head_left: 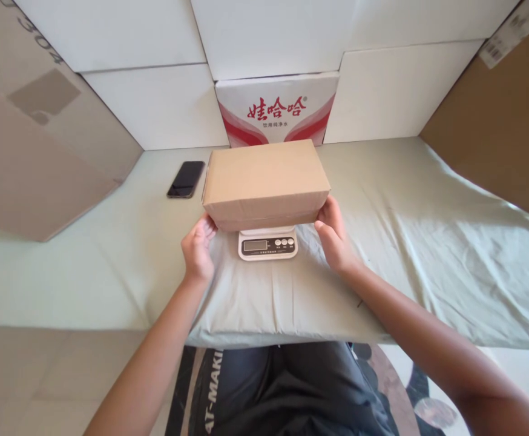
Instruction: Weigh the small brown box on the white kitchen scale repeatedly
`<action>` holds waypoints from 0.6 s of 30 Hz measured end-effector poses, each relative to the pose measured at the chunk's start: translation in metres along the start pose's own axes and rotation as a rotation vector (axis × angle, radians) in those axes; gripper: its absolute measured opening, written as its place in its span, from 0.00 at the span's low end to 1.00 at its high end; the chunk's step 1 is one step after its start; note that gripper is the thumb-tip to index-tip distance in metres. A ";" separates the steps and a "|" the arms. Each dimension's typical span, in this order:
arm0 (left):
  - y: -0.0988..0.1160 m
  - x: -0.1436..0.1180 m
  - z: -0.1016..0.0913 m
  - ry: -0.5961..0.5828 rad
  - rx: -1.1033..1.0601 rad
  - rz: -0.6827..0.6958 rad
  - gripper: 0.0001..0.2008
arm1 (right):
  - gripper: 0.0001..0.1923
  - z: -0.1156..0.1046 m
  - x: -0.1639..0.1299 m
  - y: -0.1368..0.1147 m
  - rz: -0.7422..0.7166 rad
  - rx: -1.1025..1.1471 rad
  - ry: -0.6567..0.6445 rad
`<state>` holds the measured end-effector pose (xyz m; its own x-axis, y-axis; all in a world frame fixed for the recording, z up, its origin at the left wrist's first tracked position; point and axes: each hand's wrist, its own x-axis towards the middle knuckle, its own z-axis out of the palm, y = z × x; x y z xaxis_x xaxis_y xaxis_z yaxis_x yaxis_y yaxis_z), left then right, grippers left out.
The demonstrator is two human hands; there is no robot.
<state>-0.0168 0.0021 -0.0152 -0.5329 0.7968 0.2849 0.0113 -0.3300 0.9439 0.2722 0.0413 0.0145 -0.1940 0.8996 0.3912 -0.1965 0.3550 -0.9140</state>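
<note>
A brown box (pixel 265 181) sat on a small white scale (pixel 268 243) in the middle of the surface (pixel 405 242), which was draped in a pale green cloth. The box covered most of the scale, so that only the front strip with its display and three round buttons showed below the near edge. What the display read was too small to tell.

The left hand (pixel 197 248) was at the box's lower left corner, fingers curled up against the underside or the edge there; the fingertips touched the cardboard. The right hand (pixel 335 236) was at the lower right corner, thumb and fingers set against the end of the box. Both hands were part open, pressed on the box from either side rather than closed round anything. Whether the box's weight lay wholly on the scale or partly in the hands could not be told.

A dark phone (pixel 186 178) lay flat on the cloth to the left of the box, well apart from it. Behind the box stood a white carton (pixel 277 109) with red characters, just beyond its far edge. Large brown cardboard sheets (pixel 37 133) leaned in at the left and right sides, with white panels along the back.
</note>
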 end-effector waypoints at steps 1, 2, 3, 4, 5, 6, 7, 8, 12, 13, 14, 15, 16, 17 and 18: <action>0.000 0.000 0.000 0.012 0.002 0.000 0.34 | 0.29 0.000 0.000 0.001 -0.002 0.003 0.001; -0.001 0.001 0.000 0.022 0.004 -0.001 0.35 | 0.29 0.000 0.000 0.002 -0.001 0.000 0.003; -0.002 0.002 0.001 0.029 0.005 -0.002 0.36 | 0.29 0.001 0.000 0.003 0.002 -0.006 0.005; -0.003 0.002 0.001 0.035 0.004 -0.002 0.36 | 0.29 0.001 0.000 0.002 0.006 -0.013 0.009; -0.004 0.003 0.001 0.039 0.003 -0.004 0.36 | 0.29 0.002 0.000 0.002 0.008 -0.017 0.014; -0.005 0.003 0.000 0.042 0.002 -0.004 0.36 | 0.29 0.002 0.000 0.001 0.009 -0.018 0.018; -0.006 0.004 0.000 0.042 0.004 -0.002 0.36 | 0.29 0.003 0.000 0.000 0.009 -0.017 0.022; -0.007 0.004 0.000 0.038 0.007 0.004 0.36 | 0.29 0.003 0.000 0.000 0.008 -0.014 0.027; -0.008 0.006 -0.001 0.017 0.012 0.019 0.36 | 0.28 0.005 -0.001 0.000 0.004 0.015 0.031; -0.007 0.007 0.000 0.015 0.011 0.021 0.36 | 0.28 0.005 -0.001 0.001 0.003 0.023 0.032; -0.006 0.007 0.000 0.010 0.010 0.025 0.36 | 0.29 0.005 0.000 0.002 0.003 0.028 0.040; -0.005 0.008 0.001 0.005 0.008 0.032 0.36 | 0.30 0.004 0.000 0.004 0.005 0.031 0.056; -0.004 0.008 0.001 -0.002 0.004 0.042 0.36 | 0.31 0.002 0.001 0.006 0.011 0.032 0.083; -0.003 0.009 0.002 -0.008 -0.003 0.054 0.35 | 0.32 -0.001 0.002 0.009 0.022 0.030 0.116; -0.002 0.009 0.002 -0.012 -0.010 0.066 0.35 | 0.34 -0.004 0.004 0.012 0.036 0.028 0.152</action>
<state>-0.0200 0.0109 -0.0137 -0.5214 0.7790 0.3484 0.0372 -0.3871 0.9213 0.2729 0.0497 0.0046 -0.0539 0.9405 0.3354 -0.2189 0.3166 -0.9230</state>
